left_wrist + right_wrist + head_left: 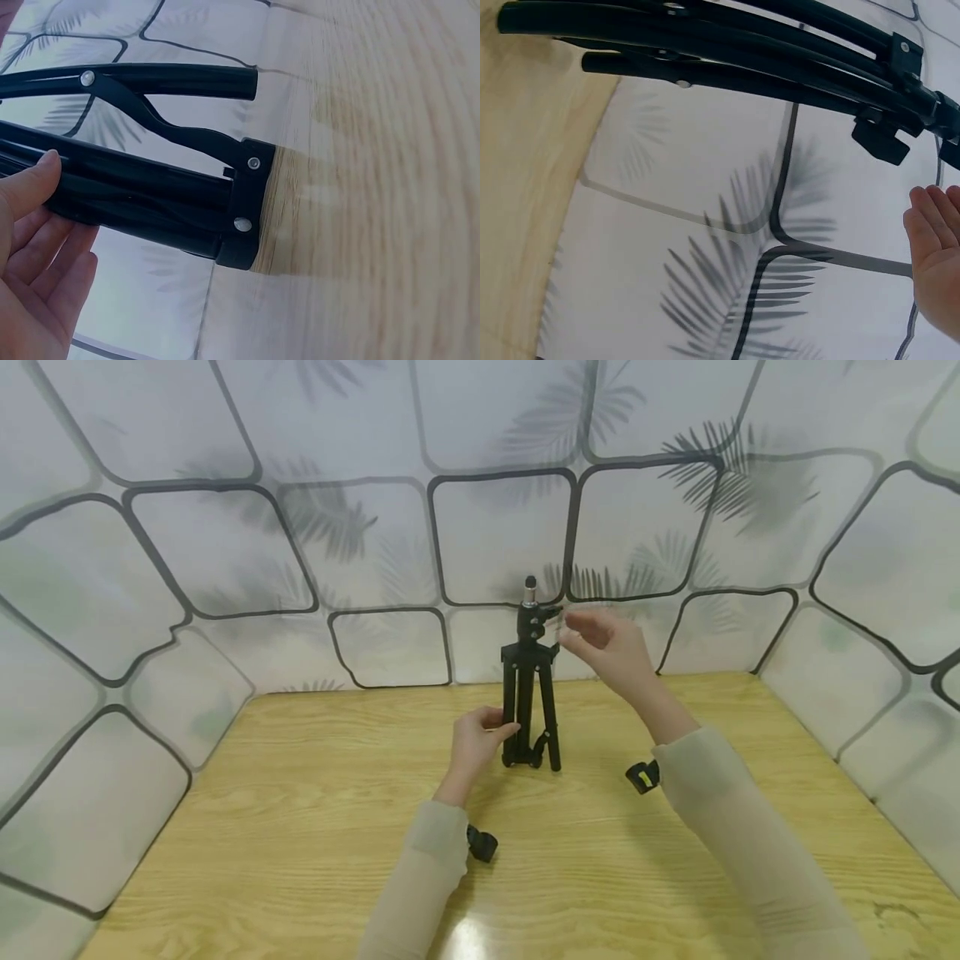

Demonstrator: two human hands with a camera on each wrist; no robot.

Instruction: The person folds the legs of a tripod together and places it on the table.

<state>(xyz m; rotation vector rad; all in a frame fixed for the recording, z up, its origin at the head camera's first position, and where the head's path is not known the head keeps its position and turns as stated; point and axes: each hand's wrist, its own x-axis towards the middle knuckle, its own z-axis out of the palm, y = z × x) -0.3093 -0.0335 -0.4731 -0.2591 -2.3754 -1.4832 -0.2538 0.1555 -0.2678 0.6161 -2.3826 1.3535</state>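
A folded black tripod [527, 689] stands upright on the wooden table, with a short silver post and black tip at its top. My left hand [477, 742] grips its lower legs. In the left wrist view the thumb [34, 184] lies across the front of the legs, and the other fingers reach behind them, above the black bottom bracket [251, 199]. My right hand [611, 652] is raised beside the tripod's upper collar, fingertips right by a side knob [551, 612]. In the right wrist view its loosely bent fingers [934, 217] show below the black knobs, partly cut off by the frame.
The wooden table [322, 802] extends around the tripod on all sides. Behind it and at both sides hangs a pale cloth [382, 543] with dark outlines and leaf prints. Small black devices [482, 845] show beside both sleeve cuffs.
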